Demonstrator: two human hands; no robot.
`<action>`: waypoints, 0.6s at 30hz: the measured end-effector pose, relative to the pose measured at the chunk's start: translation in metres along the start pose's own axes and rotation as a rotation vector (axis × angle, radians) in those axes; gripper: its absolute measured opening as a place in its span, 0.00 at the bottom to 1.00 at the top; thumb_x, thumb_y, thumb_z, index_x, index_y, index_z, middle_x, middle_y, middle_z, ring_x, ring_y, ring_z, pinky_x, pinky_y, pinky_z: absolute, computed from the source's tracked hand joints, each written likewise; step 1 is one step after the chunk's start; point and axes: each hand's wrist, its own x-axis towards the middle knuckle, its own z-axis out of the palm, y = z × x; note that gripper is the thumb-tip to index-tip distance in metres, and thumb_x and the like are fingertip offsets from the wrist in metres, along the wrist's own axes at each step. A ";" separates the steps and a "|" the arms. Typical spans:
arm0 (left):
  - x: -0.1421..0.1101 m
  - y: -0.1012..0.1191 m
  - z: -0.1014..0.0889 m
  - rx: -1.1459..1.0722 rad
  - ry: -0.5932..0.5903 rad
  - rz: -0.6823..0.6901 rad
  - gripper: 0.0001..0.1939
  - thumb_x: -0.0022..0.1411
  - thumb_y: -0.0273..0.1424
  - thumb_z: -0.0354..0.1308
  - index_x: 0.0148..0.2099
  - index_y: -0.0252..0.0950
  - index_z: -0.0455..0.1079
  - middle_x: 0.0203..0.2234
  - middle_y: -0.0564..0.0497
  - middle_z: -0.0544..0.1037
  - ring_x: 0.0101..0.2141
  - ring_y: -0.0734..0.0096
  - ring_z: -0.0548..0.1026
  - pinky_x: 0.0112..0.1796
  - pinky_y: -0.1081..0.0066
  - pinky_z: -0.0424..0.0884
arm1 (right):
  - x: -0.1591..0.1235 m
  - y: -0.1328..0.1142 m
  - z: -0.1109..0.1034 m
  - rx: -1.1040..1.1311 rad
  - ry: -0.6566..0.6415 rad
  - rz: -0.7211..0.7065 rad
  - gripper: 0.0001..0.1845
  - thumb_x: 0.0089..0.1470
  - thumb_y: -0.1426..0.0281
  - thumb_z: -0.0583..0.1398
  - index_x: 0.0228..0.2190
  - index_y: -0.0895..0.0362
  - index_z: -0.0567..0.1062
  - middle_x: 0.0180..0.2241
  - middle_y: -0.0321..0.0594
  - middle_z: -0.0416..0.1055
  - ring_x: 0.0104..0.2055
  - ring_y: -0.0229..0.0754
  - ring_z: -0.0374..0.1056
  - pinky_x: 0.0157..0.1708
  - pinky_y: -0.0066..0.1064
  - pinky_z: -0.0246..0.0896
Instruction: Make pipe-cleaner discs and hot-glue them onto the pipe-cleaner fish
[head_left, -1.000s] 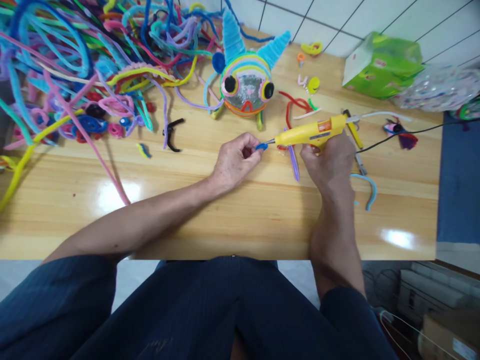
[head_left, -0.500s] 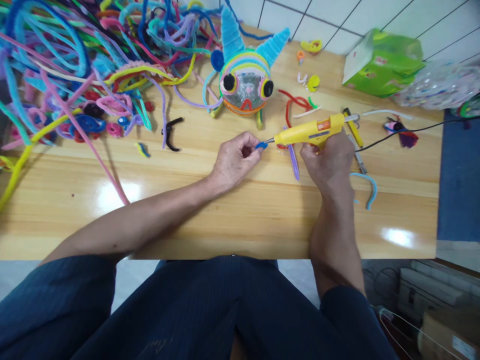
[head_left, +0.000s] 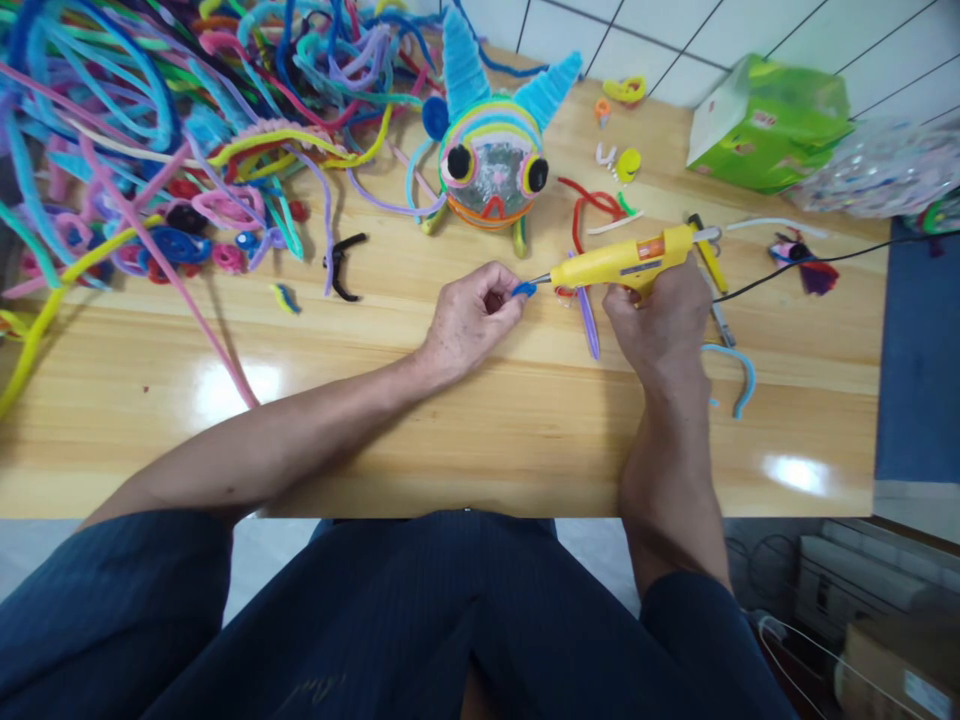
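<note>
Between the thumb and fingertips of my left hand (head_left: 476, 318) is a small blue pipe-cleaner piece (head_left: 525, 289). My right hand (head_left: 660, 320) is wrapped round the handle of a yellow hot glue gun (head_left: 622, 262). The gun's metal nozzle points left, its tip at or just over the blue piece; I cannot tell whether it touches. Just beyond my hands stands a pipe-cleaner figure (head_left: 491, 165) with light-blue pointed ears, black round eyes and a clear front. A purple pipe-cleaner piece (head_left: 589, 325) lies under the gun.
A heap of colourful pipe cleaners (head_left: 202, 110) covers the table's left back. Black bent pieces (head_left: 343, 268) lie left of the figure. A green tissue pack (head_left: 772, 125) stands at the back right. A black cord (head_left: 817, 257) runs off rightward. A yellow-handled cutter (head_left: 709, 265) lies behind my right hand.
Almost nothing differs. The glue gun has shifted very slightly to the right, with its tip still at the blue piece.
</note>
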 end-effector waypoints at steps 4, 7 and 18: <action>0.000 -0.001 0.000 0.009 0.005 0.001 0.10 0.67 0.32 0.68 0.35 0.38 0.72 0.25 0.57 0.73 0.25 0.77 0.65 0.27 0.73 0.63 | -0.001 0.000 0.002 -0.038 0.054 0.024 0.11 0.59 0.63 0.64 0.44 0.48 0.75 0.46 0.49 0.79 0.49 0.59 0.77 0.42 0.46 0.75; 0.000 -0.001 0.000 0.006 0.001 0.003 0.09 0.67 0.32 0.68 0.35 0.38 0.71 0.25 0.56 0.74 0.25 0.77 0.66 0.28 0.73 0.63 | -0.001 -0.001 0.003 -0.038 0.048 0.025 0.11 0.59 0.62 0.65 0.44 0.49 0.75 0.45 0.49 0.78 0.48 0.59 0.77 0.41 0.46 0.74; 0.000 0.001 0.000 -0.003 0.009 -0.018 0.12 0.67 0.36 0.70 0.34 0.38 0.72 0.25 0.56 0.73 0.25 0.76 0.65 0.28 0.72 0.62 | 0.000 -0.004 -0.002 0.002 0.005 0.040 0.08 0.60 0.63 0.64 0.41 0.48 0.74 0.43 0.48 0.77 0.48 0.60 0.77 0.40 0.45 0.73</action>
